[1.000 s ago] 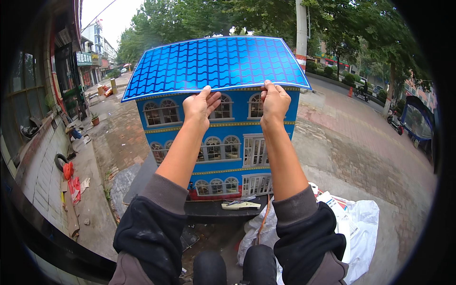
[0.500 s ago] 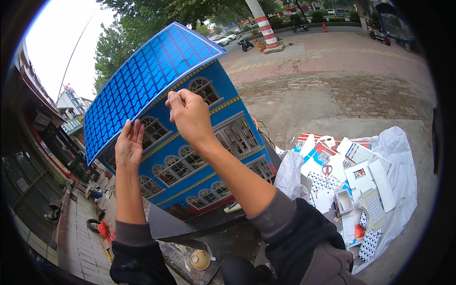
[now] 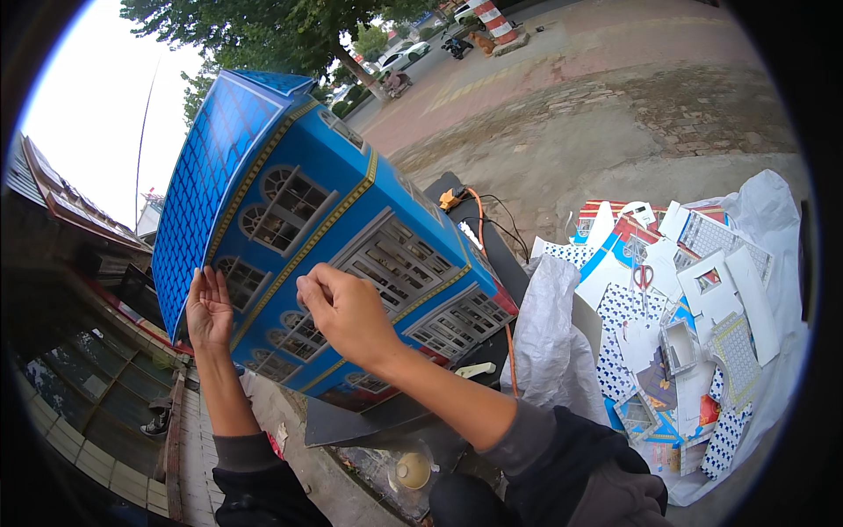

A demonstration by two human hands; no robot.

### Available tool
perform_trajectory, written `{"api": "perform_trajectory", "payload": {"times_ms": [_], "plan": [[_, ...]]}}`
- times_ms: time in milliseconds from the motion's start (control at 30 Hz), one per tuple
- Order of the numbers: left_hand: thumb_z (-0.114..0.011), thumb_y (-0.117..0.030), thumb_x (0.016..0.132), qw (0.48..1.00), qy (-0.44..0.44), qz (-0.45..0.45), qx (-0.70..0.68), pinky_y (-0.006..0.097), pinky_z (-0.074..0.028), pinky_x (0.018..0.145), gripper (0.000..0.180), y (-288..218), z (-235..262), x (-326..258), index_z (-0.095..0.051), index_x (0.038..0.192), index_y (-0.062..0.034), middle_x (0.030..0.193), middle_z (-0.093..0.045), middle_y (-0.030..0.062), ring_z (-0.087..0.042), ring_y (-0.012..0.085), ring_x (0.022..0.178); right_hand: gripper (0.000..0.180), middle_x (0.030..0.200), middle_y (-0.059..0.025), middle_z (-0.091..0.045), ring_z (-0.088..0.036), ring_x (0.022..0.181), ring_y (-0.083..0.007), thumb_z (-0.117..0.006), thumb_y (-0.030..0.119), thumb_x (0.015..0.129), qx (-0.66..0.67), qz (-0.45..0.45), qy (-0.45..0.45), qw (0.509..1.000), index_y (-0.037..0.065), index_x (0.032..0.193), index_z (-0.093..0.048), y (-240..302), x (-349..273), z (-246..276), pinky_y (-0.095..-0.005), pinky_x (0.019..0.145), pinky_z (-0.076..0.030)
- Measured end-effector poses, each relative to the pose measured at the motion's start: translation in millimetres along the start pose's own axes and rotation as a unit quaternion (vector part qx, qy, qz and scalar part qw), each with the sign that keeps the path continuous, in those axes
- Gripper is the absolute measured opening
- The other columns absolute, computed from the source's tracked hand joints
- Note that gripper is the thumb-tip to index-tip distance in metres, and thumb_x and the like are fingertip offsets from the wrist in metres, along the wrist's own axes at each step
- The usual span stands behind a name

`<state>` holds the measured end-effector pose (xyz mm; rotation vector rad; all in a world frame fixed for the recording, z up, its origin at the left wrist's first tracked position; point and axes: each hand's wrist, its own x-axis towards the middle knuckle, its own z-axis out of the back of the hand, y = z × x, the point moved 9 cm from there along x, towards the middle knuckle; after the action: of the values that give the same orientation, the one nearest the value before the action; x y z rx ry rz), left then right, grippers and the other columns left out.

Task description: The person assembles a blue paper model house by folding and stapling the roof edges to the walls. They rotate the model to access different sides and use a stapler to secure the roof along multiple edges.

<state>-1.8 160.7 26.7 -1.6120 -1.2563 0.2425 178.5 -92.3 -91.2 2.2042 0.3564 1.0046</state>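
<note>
Model house: tilted on dark board's left part | left hand: open, flat against roof edge | right hand: fingers pinched at wall, apparently holding something small | risk: uneven push may tip house, crease card.

The blue model house fills the space ahead of both grips, its wall touching the left grip and the right grip. Right of the right grip, open air leads over the dark worktop toward the white sack and cardboard scraps. An orange cable crosses beyond the house.
</note>
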Motion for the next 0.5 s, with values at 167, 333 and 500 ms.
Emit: {"api": "perform_trajectory", "payload": {"times_ms": [167,333,500], "plan": [[-0.065,-0.008,0.089,0.997,-0.07,-0.014,0.013,0.035,-0.056,0.092,0.013,2,-7,-14,-0.061,0.098,-0.0007,0.098,-0.067,0.008,-0.067,0.0182,0.096,0.028,0.057,-0.0017,-0.052,-0.045,0.052,-0.0056,-0.053,0.021,0.096,-0.019,-0.022,0.008,1.0,-0.002,0.084,-0.062,-15,-3,1,-0.0255,0.05,-0.036],[-0.067,-0.009,0.087,0.997,-0.063,-0.046,-0.026,0.039,-0.057,0.085,0.013,20,-23,-26,-0.059,0.093,-0.0013,0.092,-0.065,0.0093,-0.068,0.023,0.089,0.027,0.057,0.0017,-0.05,-0.041,0.052,-0.0028,-0.052,0.02,0.097,0.004,-0.075,0.064,0.995,0.001,0.082,-0.061,-29,-19,-4,-0.0205,0.048,-0.031],[-0.06,-0.012,0.091,0.991,-0.109,-0.063,-0.039,0.036,-0.058,0.073,0.016,36,-45,-27,-0.058,0.091,0.0041,0.085,-0.065,0.011,-0.069,0.0209,0.075,0.026,0.057,0.0019,-0.048,-0.036,0.046,-0.0017,-0.052,0.025,0.098,-0.072,-0.156,0.06,0.983,0.005,0.083,-0.059,-57,-66,-1,-0.0167,0.042,-0.026]]}}
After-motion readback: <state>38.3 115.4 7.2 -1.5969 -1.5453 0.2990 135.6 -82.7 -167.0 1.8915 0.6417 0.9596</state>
